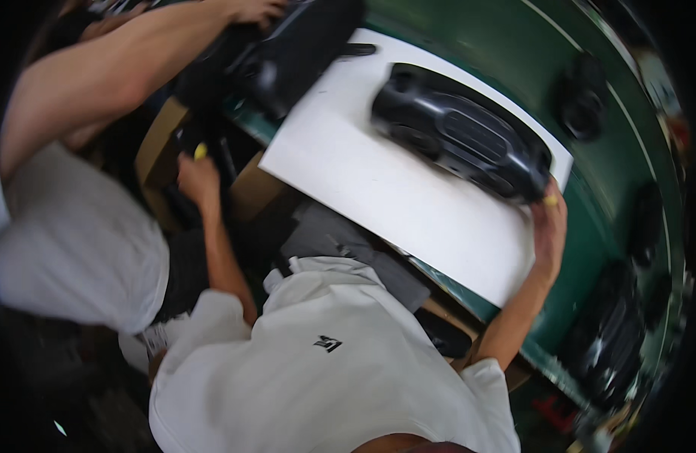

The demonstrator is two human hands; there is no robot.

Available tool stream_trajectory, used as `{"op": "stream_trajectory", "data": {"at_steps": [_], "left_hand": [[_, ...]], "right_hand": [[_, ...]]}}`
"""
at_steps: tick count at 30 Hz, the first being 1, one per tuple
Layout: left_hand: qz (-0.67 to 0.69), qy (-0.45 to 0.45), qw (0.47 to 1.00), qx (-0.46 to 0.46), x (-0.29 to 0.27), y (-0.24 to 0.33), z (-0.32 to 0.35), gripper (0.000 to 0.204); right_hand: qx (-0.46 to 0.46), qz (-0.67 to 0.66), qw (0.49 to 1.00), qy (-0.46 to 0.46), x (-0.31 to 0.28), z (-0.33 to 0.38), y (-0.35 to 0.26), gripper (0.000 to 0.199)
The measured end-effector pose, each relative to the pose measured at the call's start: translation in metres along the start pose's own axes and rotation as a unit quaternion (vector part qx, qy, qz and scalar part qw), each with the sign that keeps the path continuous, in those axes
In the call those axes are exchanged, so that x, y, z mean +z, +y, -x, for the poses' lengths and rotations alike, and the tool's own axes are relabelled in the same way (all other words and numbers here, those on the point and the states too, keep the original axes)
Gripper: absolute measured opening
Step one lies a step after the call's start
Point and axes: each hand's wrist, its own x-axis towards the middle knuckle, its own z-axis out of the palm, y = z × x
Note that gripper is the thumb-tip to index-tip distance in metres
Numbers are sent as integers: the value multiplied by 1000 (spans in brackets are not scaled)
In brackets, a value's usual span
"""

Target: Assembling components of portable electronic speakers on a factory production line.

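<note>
A long black plastic housing [461, 140] lies on a white board [393, 196] on the green table. My right hand [548, 226], with a yellow fingertip cover, grips the housing's near right end at the board's edge. My left hand [198, 180], also with a yellow fingertip cover, reaches down among dark parts in a cardboard box [160, 147] below the table edge. What its fingers hold is hidden.
A person in a white shirt [68, 241] stands at my left, one arm [114, 68] stretched to another black housing [287, 45] at the top. More black parts [612, 332] lie along the green table [589, 226] at the right.
</note>
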Motion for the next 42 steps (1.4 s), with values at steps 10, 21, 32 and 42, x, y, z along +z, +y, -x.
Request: {"op": "stream_trajectory", "data": {"at_steps": [10, 21, 32, 42], "left_hand": [[-41, -144, 987, 65, -210, 48, 148, 51], [274, -507, 653, 492, -273, 184, 93, 36], [191, -519, 595, 583, -199, 250, 121, 95], [182, -560, 581, 562, -174, 272, 87, 92]], "right_hand": [[-99, 381, 917, 67, 46, 46, -96, 83], [-331, 548, 728, -244, 214, 207, -135, 115], [-113, 583, 801, -70, 166, 178, -121, 99], [-111, 546, 828, -55, 179, 143, -125, 100]]}}
